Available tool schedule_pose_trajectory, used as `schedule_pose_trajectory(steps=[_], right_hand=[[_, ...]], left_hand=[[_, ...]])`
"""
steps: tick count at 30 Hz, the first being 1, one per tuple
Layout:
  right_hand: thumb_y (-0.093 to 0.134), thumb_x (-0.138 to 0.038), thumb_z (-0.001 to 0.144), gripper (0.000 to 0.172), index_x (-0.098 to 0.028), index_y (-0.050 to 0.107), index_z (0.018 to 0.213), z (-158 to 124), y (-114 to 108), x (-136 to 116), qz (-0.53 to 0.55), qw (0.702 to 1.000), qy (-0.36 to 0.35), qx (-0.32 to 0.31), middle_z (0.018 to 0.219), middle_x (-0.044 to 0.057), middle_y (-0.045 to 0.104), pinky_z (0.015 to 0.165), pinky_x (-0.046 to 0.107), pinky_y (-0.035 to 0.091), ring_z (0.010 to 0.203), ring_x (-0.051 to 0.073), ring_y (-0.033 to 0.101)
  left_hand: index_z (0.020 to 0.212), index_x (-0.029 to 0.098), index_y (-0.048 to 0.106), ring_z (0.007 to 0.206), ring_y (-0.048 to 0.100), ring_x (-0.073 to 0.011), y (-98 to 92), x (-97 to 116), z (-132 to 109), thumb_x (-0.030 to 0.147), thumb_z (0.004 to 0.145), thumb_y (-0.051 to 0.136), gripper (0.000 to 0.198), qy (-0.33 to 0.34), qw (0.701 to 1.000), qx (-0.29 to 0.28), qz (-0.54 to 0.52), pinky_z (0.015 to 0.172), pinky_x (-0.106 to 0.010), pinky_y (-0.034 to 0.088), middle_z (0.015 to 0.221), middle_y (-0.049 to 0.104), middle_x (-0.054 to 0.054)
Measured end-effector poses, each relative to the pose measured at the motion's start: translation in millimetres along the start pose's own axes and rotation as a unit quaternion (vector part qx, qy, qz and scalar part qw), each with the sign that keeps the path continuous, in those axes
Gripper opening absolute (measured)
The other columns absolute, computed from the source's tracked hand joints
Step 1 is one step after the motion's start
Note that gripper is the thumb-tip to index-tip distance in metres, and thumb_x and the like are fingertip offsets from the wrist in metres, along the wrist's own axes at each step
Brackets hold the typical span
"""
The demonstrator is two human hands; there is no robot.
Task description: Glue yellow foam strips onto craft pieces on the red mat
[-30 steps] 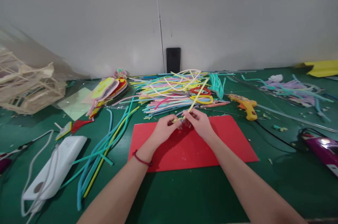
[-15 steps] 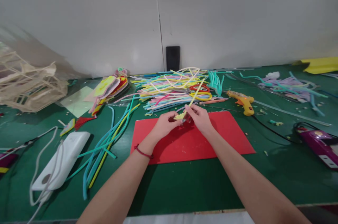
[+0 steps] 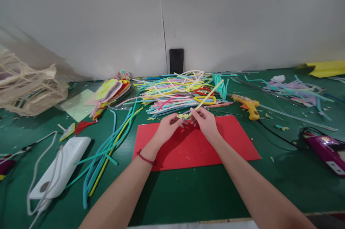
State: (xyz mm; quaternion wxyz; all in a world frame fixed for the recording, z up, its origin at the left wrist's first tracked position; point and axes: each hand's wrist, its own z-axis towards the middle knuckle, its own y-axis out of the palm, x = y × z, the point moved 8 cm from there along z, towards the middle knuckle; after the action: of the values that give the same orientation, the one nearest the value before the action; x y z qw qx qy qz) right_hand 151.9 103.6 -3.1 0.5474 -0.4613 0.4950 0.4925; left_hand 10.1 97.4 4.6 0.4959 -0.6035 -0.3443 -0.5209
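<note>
we pinch a yellow strip (image 3: 209, 95) with our right hand (image 3: 207, 123) and its folded lower end with our left hand (image 3: 167, 128), over the red sheet's (image 3: 188, 150) far edge; coloured strips (image 3: 167, 94) lie toward the worktop's (image 3: 188, 195) far edge.

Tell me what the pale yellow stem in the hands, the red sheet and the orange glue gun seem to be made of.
Pale yellow stem: probably matte fibre over wire, since it sticks out straight unsupported; no wire shows.
Red sheet: smooth card or thin foam; it lies flat with crisp edges, which fits both.
Orange glue gun: likely smooth hard plastic, given its rounded, moulded-looking handle.
</note>
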Motion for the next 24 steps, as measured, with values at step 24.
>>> schedule_pose_trajectory(steps=[24], right_hand=[[0.068,-0.050,0.065,0.034,-0.017,0.067,0.074,3,9,6,-0.035,0.998,-0.009,-0.055,0.065,0.003,0.067,0.047,0.025,0.043,0.054,0.014,0.056]], left_hand=[[0.072,0.018,0.060,0.067,0.061,-0.0151,-3.4,3,0,0.027,0.083,0.050,0.017,0.029,0.997,0.031,0.070,0.068,-0.025,0.048,0.069,0.065,0.000]])
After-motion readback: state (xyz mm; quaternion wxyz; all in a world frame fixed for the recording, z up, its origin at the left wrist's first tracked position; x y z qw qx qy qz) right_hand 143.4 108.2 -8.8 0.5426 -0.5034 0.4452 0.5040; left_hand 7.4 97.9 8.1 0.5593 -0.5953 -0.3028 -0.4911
